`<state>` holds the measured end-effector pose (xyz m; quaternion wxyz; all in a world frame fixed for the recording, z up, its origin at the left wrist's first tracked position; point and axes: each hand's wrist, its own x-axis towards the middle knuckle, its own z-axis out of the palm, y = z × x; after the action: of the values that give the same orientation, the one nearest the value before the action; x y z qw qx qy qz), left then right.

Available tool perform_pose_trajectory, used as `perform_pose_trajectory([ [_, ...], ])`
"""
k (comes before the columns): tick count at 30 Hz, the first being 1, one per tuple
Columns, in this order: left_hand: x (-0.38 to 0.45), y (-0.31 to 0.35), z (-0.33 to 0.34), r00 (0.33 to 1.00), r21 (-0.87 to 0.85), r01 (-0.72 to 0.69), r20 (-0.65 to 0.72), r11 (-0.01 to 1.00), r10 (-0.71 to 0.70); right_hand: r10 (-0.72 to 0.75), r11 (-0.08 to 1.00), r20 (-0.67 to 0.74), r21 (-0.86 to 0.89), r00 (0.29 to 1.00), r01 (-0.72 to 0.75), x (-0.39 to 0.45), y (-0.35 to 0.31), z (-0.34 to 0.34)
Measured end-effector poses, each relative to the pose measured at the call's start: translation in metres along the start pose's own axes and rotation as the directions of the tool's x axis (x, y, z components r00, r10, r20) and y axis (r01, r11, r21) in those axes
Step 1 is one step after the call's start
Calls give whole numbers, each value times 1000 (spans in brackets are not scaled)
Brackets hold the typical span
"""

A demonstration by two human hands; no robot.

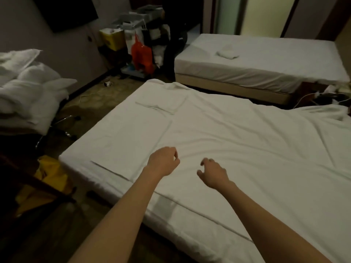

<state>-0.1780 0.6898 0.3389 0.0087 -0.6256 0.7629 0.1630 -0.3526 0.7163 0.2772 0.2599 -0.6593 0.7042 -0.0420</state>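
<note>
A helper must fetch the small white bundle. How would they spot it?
Look past the near bed to the far bed by the doorway. On its smooth top lies one small white bundle, toward the left end. It is the only lump there.

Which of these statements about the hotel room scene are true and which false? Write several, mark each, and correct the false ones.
1. The left hand and the right hand are both over the near bed's white sheet. True.
2. The right hand holds a pillow. False: it holds nothing; its fingers are loosely curled.
3. A folded white cloth lies on the far bed. True.
4. The heap of white bedding lies on the far bed. False: it sits apart, at the picture's left edge.
</note>
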Motion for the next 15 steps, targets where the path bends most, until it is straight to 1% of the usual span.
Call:
perform_pose_trajectory([
  [4,9,-54,21,993,8,78,93,997,-78,-157,987,-119,-52,980,152,59,-80,-32],
  [6,17,-78,23,986,-10,119,118,993,-117,-216,975,-147,-80,965,206,87,-115,-43],
  [9,34,-116,11,980,-35,165,120,986,-160,-243,965,-127,-132,962,226,118,-158,-39],
  [11,52,-143,-5,982,-35,167,100,985,-163,-229,963,-79,-163,970,214,129,-179,-27],
  [15,95,-189,-56,990,-37,141,1,989,-142,-173,960,37,-215,984,177,147,-203,14],
])
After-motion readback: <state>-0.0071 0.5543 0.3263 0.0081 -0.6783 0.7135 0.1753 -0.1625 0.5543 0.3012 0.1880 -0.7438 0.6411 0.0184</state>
